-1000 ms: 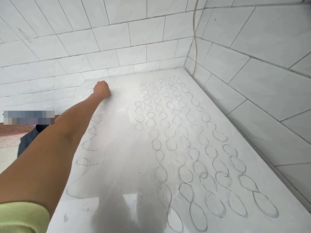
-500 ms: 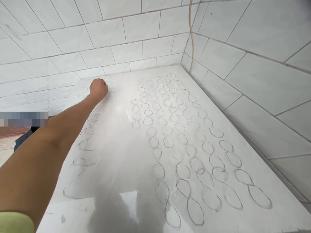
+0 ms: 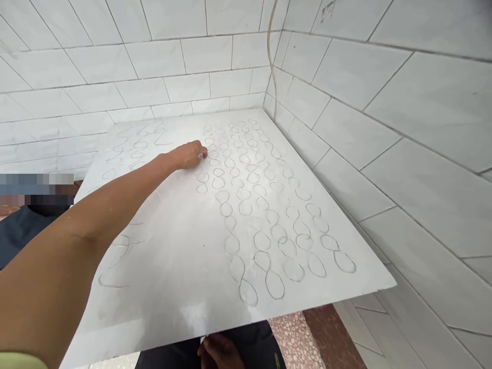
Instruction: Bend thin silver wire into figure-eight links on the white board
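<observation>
My left hand point(image 3: 192, 155) reaches across a glossy white board point(image 3: 172, 271), its fingers curled and pinched close to the surface. It is beside the leftmost of several columns of thin dark figure-eight loops point(image 3: 274, 284); whether they are drawn lines or thin strands I cannot tell. Anything in its fingertips is too small to make out. Low in the view, my right hand point(image 3: 221, 351) is at my lap by the board's front edge, fingers curled, with a small whitish bit at the fingertips.
More curved marks point(image 3: 138, 146) lie at the board's left side. White tiled walls point(image 3: 219, 51) meet behind the board, with a cable point(image 3: 271, 56) in the corner. A person's dark-clothed leg point(image 3: 15, 230) is at the left. Speckled floor point(image 3: 292, 333) shows below.
My left hand has moved right, from the curved marks at the far left to the figure-eight columns. The view has shifted, and the board's front edge and my right hand now show.
</observation>
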Demonstrator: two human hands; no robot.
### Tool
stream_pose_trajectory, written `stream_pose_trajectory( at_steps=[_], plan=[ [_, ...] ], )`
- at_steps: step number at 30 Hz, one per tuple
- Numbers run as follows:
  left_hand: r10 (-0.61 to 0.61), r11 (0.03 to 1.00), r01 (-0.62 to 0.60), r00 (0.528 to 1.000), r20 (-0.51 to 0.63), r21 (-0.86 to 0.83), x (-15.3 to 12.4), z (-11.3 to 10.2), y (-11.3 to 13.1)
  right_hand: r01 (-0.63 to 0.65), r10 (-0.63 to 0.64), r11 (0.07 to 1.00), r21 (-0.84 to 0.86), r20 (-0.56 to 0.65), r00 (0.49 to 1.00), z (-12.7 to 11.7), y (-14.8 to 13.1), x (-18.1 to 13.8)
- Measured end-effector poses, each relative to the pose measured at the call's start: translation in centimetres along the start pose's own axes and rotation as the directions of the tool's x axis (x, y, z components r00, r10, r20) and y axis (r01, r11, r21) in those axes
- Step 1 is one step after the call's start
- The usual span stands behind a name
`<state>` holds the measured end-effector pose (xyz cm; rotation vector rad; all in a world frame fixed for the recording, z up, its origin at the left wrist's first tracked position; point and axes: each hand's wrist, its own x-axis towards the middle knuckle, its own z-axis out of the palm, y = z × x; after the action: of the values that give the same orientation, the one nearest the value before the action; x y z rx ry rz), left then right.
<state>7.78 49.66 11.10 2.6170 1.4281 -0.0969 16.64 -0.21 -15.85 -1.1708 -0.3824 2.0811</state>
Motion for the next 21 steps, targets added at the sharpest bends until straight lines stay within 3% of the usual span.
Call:
stream_pose_trajectory(
  at_steps=[5, 10, 15, 21],
  plan=[
    [-0.039, 0.999, 0.038, 0.999, 0.025, 0.018, -2.6, 0.5, -1.9, 0.033, -0.033, 0.999, 0.018, -0.002, 0.999, 0.0, 0.2, -0.6],
    [-0.101, 0.995, 0.102, 0.994, -0.051, 0.019, -7.4, 1.7, -1.9, 0.069, -0.069, 0.997, 0.021, 0.007, 0.998, 0.8, -0.9, -2.6],
    [-0.102, 0.994, 0.106, 0.983, -0.154, 0.018, -12.9, 3.8, 1.0, 0.096, -0.096, 0.995, 0.035, 0.015, 0.995, 0.8, -0.6, -3.3],
    [-0.078, 0.993, 0.097, 0.968, -0.237, 0.071, -19.1, 6.8, 6.4, 0.14, -0.142, 0.989, 0.045, 0.045, 0.989, 0.5, 0.2, -3.6]
  ],
)
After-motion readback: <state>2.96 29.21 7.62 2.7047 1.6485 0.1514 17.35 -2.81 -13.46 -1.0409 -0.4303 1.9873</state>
